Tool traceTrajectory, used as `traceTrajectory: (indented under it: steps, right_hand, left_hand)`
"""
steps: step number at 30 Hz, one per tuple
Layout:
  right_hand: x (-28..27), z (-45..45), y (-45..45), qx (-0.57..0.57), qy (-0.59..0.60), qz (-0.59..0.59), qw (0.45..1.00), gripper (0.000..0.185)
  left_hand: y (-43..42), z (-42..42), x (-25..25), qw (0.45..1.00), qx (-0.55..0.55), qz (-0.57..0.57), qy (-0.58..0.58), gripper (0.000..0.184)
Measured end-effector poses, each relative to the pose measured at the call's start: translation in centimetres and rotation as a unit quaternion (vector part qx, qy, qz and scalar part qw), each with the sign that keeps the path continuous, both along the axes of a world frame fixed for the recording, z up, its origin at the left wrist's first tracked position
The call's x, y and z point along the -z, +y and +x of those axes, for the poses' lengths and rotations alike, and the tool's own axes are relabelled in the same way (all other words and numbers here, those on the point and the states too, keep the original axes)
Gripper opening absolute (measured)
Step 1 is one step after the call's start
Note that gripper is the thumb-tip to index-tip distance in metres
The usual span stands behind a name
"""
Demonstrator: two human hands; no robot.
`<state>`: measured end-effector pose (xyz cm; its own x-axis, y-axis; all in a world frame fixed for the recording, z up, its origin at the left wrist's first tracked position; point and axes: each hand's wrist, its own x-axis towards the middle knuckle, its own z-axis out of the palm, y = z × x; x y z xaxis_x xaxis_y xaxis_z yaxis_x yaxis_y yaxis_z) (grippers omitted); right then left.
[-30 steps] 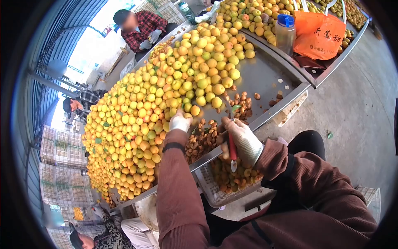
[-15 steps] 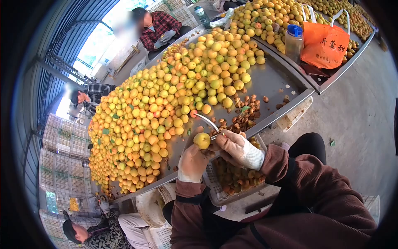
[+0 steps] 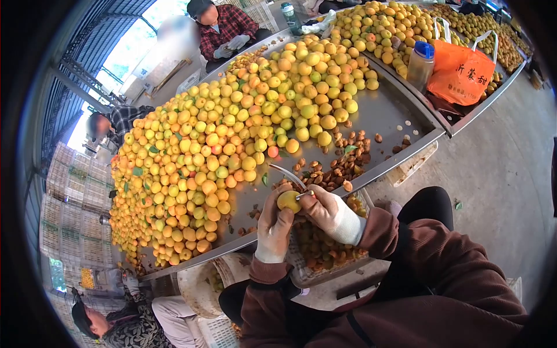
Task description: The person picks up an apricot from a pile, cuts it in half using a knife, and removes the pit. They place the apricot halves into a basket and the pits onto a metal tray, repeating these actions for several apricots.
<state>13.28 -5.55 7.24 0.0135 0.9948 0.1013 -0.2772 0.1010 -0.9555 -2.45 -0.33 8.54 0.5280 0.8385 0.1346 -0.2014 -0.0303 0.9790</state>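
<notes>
My gloved left hand (image 3: 274,226) is wrapped round a yellow fruit (image 3: 289,201) above the table's near edge. Against the fruit's right side, my gloved right hand (image 3: 335,213) grips a tool with a curved metal blade (image 3: 288,176); its handle is hidden by my fingers. The blade curves up and left over the fruit. Beyond my hands, brown pits (image 3: 342,168) lie on the metal table (image 3: 397,119), beside a large heap of yellow-orange fruit (image 3: 197,156). Below my right hand, a crate (image 3: 299,269) holds cut fruit.
A blue-lidded bottle (image 3: 420,66) and an orange bag (image 3: 461,72) stand at the upper right. Across the table sits a person in a checked shirt (image 3: 223,32). Two more people are at the left. A white bucket (image 3: 194,287) stands below the near edge.
My left hand has come back from the heap with a fruit and met my right hand. The curved blade has turned from pointing down to up and left. The view has shifted slightly.
</notes>
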Motion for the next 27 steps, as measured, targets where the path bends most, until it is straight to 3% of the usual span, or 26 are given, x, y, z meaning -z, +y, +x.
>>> traceTrajectory:
  steps: [1, 2, 3, 6, 8, 10, 12, 13, 15, 16, 18, 22, 27]
  right_hand:
    - [0.3, -0.6, 0.0, 0.054, -0.087, 0.014, 0.995, 0.034]
    - [0.4, -1.0, 0.1, 0.106, -0.174, 0.027, 0.979, 0.028]
    - [-0.3, -1.1, -0.1, 0.104, -0.171, 0.011, 0.98, 0.031]
    - [1.1, -2.4, 1.1, 0.086, -0.098, -0.076, 0.989, 0.03]
    - [1.7, -2.8, 1.6, 0.105, -0.108, -0.043, 0.988, 0.028]
    - [1.8, -2.7, 1.4, 0.15, -0.2, 0.047, 0.967, 0.027]
    - [1.9, -1.8, 2.2, 0.112, -0.34, 0.012, 0.934, 0.022]
    - [2.5, -1.5, 2.7, 0.125, -0.351, 0.027, 0.928, 0.02]
    - [2.9, -1.4, 3.1, 0.138, -0.36, 0.048, 0.922, 0.019]
    - [2.9, -1.4, 3.1, 0.116, -0.301, 0.031, 0.946, 0.019]
    - [1.8, -1.7, 2.9, 0.09, -0.241, 0.019, 0.966, 0.018]
    - [0.9, -3.2, 0.8, 0.075, -0.177, 0.032, 0.981, 0.026]
    - [0.3, -2.3, 0.2, 0.043, -0.196, 0.005, 0.98, 0.028]
  left_hand:
    - [0.2, -0.1, 0.2, 1.0, 0.001, -0.003, -0.001, 0.061]
    - [0.4, -0.3, 0.3, 0.997, -0.024, 0.066, 0.041, 0.056]
    - [0.5, -0.5, 0.4, 0.986, -0.048, 0.134, 0.083, 0.051]
    - [0.8, -0.9, 0.0, 0.957, -0.09, 0.2, 0.187, 0.04]
    - [0.9, -1.1, -0.8, 0.945, -0.093, 0.238, 0.203, 0.038]
    - [0.8, -1.5, -0.6, 0.933, -0.09, 0.268, 0.225, 0.037]
    - [1.1, -1.7, 0.4, 0.89, -0.137, 0.332, 0.282, 0.038]
    - [1.3, -1.8, 0.8, 0.889, -0.132, 0.333, 0.285, 0.038]
    - [1.8, -1.9, 1.2, 0.956, -0.171, 0.184, 0.151, 0.046]
    - [1.8, -2.1, 1.3, 0.954, -0.174, 0.189, 0.152, 0.046]
    - [1.6, -2.1, 1.3, 0.987, -0.126, -0.022, -0.102, 0.055]
    - [1.2, -1.6, 1.1, 0.983, -0.044, -0.061, -0.166, 0.06]
    - [0.9, -0.9, 1.6, 0.985, -0.074, -0.078, -0.137, 0.063]
